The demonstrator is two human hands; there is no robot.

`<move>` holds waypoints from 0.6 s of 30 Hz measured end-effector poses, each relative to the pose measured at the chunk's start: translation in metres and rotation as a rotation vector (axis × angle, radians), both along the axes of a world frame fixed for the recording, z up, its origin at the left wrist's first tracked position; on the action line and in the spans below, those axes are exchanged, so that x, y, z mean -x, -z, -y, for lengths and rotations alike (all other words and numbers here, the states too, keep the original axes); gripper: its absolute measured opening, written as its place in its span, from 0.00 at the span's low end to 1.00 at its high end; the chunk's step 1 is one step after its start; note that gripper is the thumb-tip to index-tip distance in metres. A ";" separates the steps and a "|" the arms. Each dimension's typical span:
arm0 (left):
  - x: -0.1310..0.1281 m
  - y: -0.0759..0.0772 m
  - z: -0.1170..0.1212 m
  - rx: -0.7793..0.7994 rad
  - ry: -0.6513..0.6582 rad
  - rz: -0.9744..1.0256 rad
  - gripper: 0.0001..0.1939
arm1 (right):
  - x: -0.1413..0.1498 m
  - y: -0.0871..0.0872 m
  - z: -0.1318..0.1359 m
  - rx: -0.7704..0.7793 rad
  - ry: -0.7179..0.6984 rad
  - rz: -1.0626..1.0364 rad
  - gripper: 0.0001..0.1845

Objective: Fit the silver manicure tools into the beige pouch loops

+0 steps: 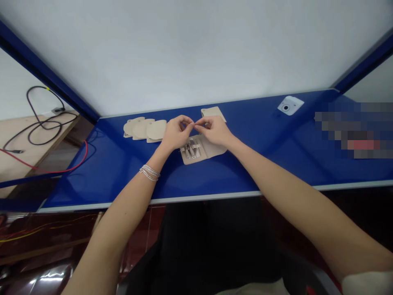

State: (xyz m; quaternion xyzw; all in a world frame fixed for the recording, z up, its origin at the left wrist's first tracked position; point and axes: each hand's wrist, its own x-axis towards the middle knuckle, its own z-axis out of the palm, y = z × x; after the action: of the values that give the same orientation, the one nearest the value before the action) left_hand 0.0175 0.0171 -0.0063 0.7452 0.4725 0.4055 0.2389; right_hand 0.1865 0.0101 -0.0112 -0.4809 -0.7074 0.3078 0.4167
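Between the long glossy-blue desk's [123, 172] front and back edges, an open beige leather-like case [207, 149] lies flat, probably baring its silvery metal tools [190, 149], partly hidden by the left hand [177, 132] and right hand [214, 130], both pinched, on what I can't tell.

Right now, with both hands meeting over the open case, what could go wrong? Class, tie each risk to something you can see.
1. The left hand and right hand pinch close together; anything small between them cannot be made out and might drop unnoticed.
2. The metal tools lie exposed in the open case, so a knock could dislodge one.
3. The overlapping beige cases lie close beside the left hand; a leftward swing might scatter them.
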 end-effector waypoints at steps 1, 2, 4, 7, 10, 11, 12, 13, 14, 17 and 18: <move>0.000 0.000 0.000 -0.001 -0.008 -0.004 0.07 | 0.000 0.001 -0.001 0.000 -0.010 -0.010 0.09; 0.000 0.000 -0.001 -0.001 -0.014 -0.009 0.07 | 0.000 0.002 -0.001 -0.001 -0.019 -0.018 0.09; -0.001 0.001 -0.001 0.002 -0.022 -0.016 0.06 | 0.000 0.004 -0.002 -0.001 -0.023 -0.027 0.10; -0.001 0.000 0.000 0.001 -0.026 -0.018 0.06 | -0.001 0.005 -0.004 0.000 -0.017 -0.038 0.10; -0.002 -0.001 0.001 0.009 -0.024 -0.014 0.07 | -0.001 0.006 -0.004 0.000 -0.019 -0.047 0.09; -0.002 -0.001 0.001 0.008 -0.025 -0.014 0.07 | -0.001 0.006 -0.005 -0.001 -0.020 -0.045 0.09; -0.002 -0.001 0.001 0.006 -0.028 -0.016 0.07 | -0.001 0.007 -0.005 -0.003 -0.020 -0.044 0.09; -0.002 -0.001 0.001 0.003 -0.031 -0.020 0.07 | -0.001 0.007 -0.005 -0.004 -0.020 -0.041 0.09; -0.001 -0.001 0.001 0.001 -0.032 -0.024 0.07 | -0.001 0.007 -0.005 -0.006 -0.020 -0.037 0.09; -0.001 0.001 0.000 0.007 -0.030 -0.030 0.07 | 0.000 0.008 -0.005 -0.003 -0.011 -0.020 0.09; -0.001 0.001 -0.001 0.009 -0.030 -0.028 0.07 | 0.000 0.008 -0.006 -0.006 -0.005 -0.011 0.09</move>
State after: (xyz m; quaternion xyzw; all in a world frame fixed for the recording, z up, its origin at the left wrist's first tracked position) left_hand 0.0186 0.0180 -0.0074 0.7425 0.4887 0.3963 0.2295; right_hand 0.1869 0.0157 -0.0195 -0.4760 -0.7072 0.3095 0.4214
